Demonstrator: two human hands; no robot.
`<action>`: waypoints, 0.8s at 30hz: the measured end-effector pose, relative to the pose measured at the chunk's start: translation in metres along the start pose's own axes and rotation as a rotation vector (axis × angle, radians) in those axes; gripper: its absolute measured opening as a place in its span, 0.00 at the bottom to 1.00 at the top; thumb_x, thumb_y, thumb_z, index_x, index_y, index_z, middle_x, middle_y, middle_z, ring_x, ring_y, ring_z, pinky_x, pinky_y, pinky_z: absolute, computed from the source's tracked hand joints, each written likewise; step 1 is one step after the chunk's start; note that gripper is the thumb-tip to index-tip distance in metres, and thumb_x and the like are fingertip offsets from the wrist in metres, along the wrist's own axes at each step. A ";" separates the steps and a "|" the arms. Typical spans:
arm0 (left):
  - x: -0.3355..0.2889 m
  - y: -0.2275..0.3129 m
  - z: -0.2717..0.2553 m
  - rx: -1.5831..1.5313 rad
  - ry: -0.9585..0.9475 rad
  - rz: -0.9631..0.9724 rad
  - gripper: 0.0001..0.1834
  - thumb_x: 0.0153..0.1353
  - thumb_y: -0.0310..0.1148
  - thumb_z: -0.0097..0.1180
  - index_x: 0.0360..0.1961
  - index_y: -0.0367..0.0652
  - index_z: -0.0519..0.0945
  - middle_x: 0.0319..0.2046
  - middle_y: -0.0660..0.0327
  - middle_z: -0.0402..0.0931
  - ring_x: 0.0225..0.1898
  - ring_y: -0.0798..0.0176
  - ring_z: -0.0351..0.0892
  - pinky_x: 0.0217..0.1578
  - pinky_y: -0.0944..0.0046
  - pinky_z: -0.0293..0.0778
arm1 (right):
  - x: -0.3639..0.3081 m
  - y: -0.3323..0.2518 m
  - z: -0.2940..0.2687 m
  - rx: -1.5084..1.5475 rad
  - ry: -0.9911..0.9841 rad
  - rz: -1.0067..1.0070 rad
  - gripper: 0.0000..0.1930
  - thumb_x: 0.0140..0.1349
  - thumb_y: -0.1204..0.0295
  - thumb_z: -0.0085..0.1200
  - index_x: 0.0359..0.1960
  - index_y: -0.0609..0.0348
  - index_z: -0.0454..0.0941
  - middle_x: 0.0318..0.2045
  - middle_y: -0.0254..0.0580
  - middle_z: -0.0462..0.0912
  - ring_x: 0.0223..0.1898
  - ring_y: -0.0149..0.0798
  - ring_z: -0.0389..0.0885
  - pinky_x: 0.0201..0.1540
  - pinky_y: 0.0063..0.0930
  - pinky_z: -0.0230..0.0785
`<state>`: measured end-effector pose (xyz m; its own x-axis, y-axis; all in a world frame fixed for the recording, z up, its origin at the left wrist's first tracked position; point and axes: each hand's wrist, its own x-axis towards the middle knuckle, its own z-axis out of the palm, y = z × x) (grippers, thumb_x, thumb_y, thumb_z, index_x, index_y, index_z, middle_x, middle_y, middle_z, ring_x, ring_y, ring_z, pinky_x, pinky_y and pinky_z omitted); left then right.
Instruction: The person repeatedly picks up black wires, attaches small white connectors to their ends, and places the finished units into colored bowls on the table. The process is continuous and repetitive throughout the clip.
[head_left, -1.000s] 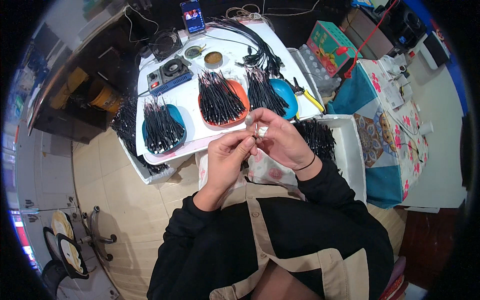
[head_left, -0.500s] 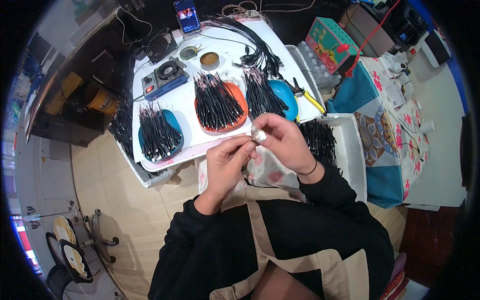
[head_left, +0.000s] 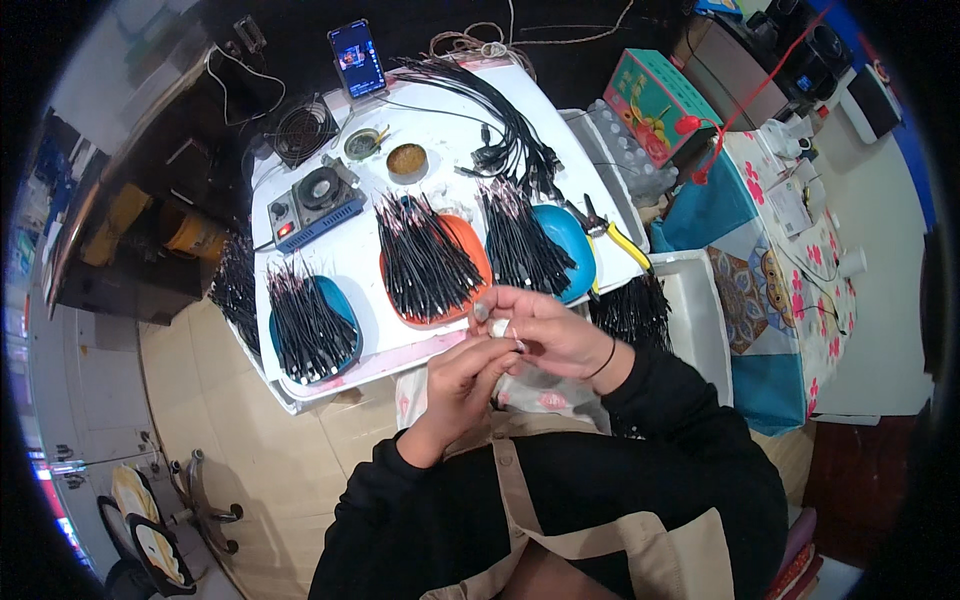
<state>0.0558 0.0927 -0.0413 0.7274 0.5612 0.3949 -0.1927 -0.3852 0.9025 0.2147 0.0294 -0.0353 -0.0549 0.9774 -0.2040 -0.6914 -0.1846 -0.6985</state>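
My left hand and my right hand meet in front of my chest, just off the table's near edge. Fingers of both are pinched together; whatever lies between them is too small to make out. A white wrap shows at the right thumb. Beyond the hands stand an orange tray, a right blue tray and a left blue tray, each bearing a bundle of short black cables with bare pinkish wire ends. Nearest to my right hand are the orange and right blue trays.
Yellow-handled wire strippers lie at the table's right edge. Farther back are a heating unit with a lit switch, a round tin, a phone on a stand and long black cables. A white foam box stands right.
The whole view has shifted, so the table sits lower in the picture. My right hand has turned and its fingers now lie more across the left fingertips. The phone picture has changed.
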 end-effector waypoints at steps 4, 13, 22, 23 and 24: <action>0.006 -0.007 -0.009 -0.402 0.153 -0.258 0.07 0.67 0.25 0.49 0.41 0.30 0.75 0.28 0.62 0.75 0.28 0.75 0.70 0.30 0.76 0.66 | 0.068 -0.070 -0.055 -0.539 0.073 -0.129 0.13 0.63 0.72 0.51 0.49 0.60 0.73 0.35 0.33 0.78 0.36 0.28 0.77 0.37 0.20 0.70; 0.006 -0.015 -0.030 -0.390 0.234 -0.323 0.09 0.68 0.25 0.48 0.44 0.29 0.74 0.25 0.64 0.72 0.27 0.74 0.68 0.28 0.76 0.63 | 0.287 -0.154 -0.147 -2.149 0.494 -0.189 0.09 0.55 0.74 0.52 0.35 0.63 0.83 0.40 0.55 0.82 0.42 0.52 0.82 0.44 0.42 0.75; -0.005 -0.015 -0.038 -0.511 0.317 -0.394 0.07 0.68 0.27 0.49 0.40 0.31 0.74 0.28 0.63 0.73 0.28 0.74 0.68 0.28 0.76 0.64 | 0.284 -0.148 -0.167 -2.179 0.457 -0.246 0.08 0.55 0.77 0.50 0.32 0.64 0.82 0.35 0.56 0.83 0.40 0.53 0.82 0.44 0.42 0.75; -0.005 -0.014 -0.038 -0.550 0.332 -0.409 0.07 0.68 0.27 0.49 0.39 0.32 0.75 0.28 0.63 0.73 0.28 0.74 0.68 0.27 0.76 0.64 | 0.284 -0.148 -0.167 -2.152 0.459 -0.284 0.08 0.55 0.77 0.50 0.32 0.65 0.82 0.34 0.57 0.83 0.40 0.53 0.82 0.44 0.42 0.74; -0.005 -0.012 -0.038 -0.541 0.344 -0.395 0.07 0.68 0.27 0.49 0.39 0.32 0.75 0.28 0.63 0.73 0.28 0.74 0.68 0.27 0.76 0.63 | 0.284 -0.148 -0.167 -2.188 0.445 -0.278 0.08 0.55 0.77 0.50 0.32 0.65 0.81 0.34 0.57 0.82 0.40 0.54 0.82 0.44 0.42 0.74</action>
<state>0.0288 0.1223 -0.0474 0.5798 0.8144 -0.0246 -0.3209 0.2560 0.9119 0.4214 0.3172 -0.1046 0.2029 0.9708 0.1283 0.9759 -0.1898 -0.1073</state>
